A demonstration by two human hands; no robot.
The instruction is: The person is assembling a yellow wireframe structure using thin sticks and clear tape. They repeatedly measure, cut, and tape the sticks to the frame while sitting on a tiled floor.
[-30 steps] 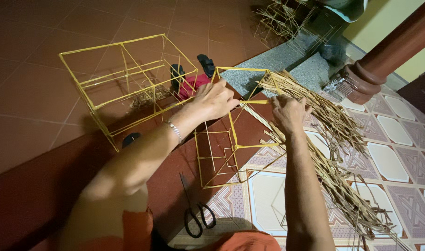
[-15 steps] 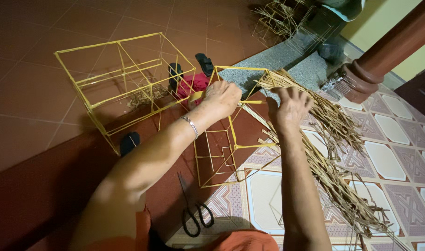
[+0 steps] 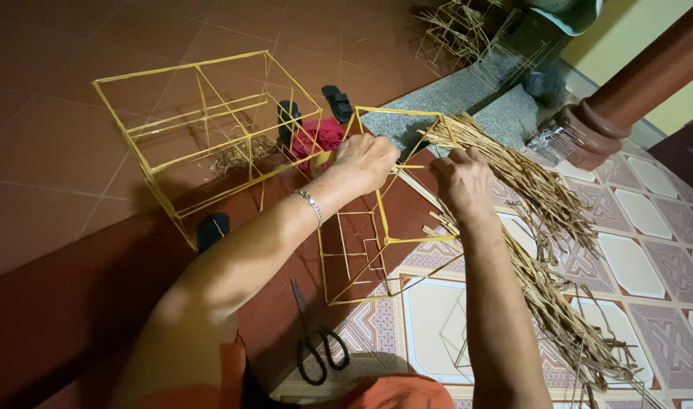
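Observation:
My left hand [image 3: 365, 160] grips a yellow stick of the small yellow stick frame [image 3: 369, 250] in front of me. A thin bracelet circles that wrist. My right hand [image 3: 462, 179] pinches the same horizontal stick a little to the right, beside a long bundle of dry straw strips [image 3: 543, 220] that runs down to the lower right. A larger yellow box-shaped stick frame [image 3: 202, 129] stands on the red tiles to the left, apart from both hands.
Black-handled scissors [image 3: 316, 348] lie on the floor near my knees. A red cloth [image 3: 322, 136] and dark sandals [image 3: 337, 102] sit behind the frames. A brown round column base [image 3: 589, 136] stands at the right, with more straw [image 3: 468, 30] at the top.
Both hands have slid slightly along the small frame's upper stick, and my view has shifted a little; the frames and straw stay where they were.

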